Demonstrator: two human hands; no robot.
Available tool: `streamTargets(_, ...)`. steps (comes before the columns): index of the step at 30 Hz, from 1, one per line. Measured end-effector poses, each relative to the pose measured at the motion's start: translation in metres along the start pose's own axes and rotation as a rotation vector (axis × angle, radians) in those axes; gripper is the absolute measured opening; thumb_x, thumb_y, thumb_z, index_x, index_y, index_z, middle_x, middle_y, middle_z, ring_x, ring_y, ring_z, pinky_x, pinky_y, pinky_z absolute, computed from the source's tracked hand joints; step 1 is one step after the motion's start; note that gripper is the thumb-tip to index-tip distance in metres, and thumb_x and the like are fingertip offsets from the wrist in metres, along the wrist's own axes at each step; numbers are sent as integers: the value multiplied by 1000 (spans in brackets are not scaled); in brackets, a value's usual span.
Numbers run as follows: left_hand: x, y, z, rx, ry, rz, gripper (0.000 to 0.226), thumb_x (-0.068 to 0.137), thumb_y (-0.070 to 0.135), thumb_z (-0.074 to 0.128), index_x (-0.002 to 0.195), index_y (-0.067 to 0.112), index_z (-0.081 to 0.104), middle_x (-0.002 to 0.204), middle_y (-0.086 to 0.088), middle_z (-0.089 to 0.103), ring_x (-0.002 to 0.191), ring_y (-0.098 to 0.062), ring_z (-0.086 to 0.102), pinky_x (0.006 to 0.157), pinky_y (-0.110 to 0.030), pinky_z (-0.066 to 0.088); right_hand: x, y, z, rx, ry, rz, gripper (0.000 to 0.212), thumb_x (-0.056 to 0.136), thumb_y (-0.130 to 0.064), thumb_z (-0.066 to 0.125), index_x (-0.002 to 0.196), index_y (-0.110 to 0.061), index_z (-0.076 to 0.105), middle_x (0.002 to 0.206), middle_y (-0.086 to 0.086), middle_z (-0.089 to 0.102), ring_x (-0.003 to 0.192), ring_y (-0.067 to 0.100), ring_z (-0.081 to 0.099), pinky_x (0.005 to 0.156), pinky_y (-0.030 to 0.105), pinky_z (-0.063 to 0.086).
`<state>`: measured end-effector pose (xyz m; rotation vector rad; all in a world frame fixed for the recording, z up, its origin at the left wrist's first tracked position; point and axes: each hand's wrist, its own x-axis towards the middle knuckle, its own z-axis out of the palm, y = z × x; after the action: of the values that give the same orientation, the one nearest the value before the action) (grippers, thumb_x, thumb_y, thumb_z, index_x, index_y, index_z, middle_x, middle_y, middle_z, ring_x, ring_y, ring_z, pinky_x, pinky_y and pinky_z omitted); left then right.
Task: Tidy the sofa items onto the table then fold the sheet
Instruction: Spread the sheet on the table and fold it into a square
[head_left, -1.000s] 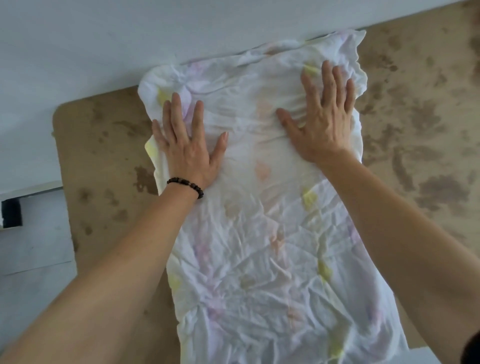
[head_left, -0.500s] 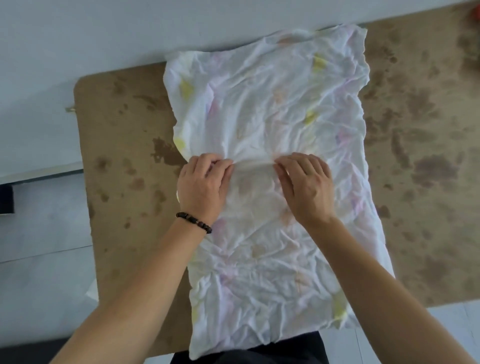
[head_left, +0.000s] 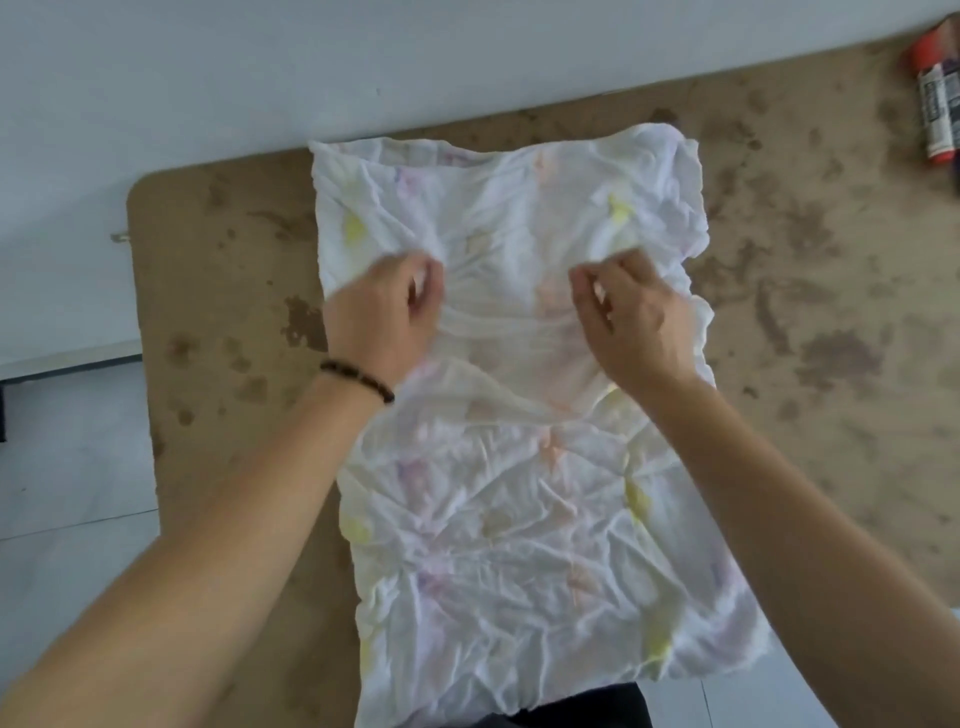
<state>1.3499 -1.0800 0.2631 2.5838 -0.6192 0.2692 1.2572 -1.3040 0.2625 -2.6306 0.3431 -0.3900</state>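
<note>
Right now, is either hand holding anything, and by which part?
Both. The left hand and the right hand each pinch the sheet near its middle, one toward each side edge.

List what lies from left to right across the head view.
Bare left end of the table → left hand → right hand → red-capped tubes at the top right corner. The sheet spans under both hands, so it is left out of the order.

Both hands (head_left: 384, 317) (head_left: 636, 317) pinching the sheet (head_left: 519, 493) on the table (head_left: 218, 291)
</note>
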Motion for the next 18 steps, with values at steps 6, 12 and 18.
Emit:
streamTargets(6, 107, -33, 32, 212, -375, -189, 35, 97, 38, 40, 128, 26, 52, 107, -8, 68, 96, -33, 62, 69, -35, 42, 102, 37, 17, -298, -119, 229, 43, 98, -29, 46, 140, -24, 47, 147, 9, 39, 132, 32, 37, 104, 43, 34)
streamTargets(12, 134, -40, 26, 249, -171, -194, 27, 95, 37, 47, 106, 19, 64, 101, -12, 69, 97, -36, 62, 70, -38, 45, 135, 48, 9, -342, -43, 191, 28, 97, -32, 49, 121, -25, 63, 118, 10, 55, 108, 32, 50, 89, 38, 36)
streamTargets(18, 132, -29, 17, 94, 25, -424, 33, 93, 27, 45, 125, 21, 53, 111, 0, 66, 103, -23, 60, 76, -31, 42, 136, 30, 10, -236, -124, 62, 47, 100, -20, 41, 146, -22, 41, 148, 10, 38, 136, 28, 35, 114, 37, 24)
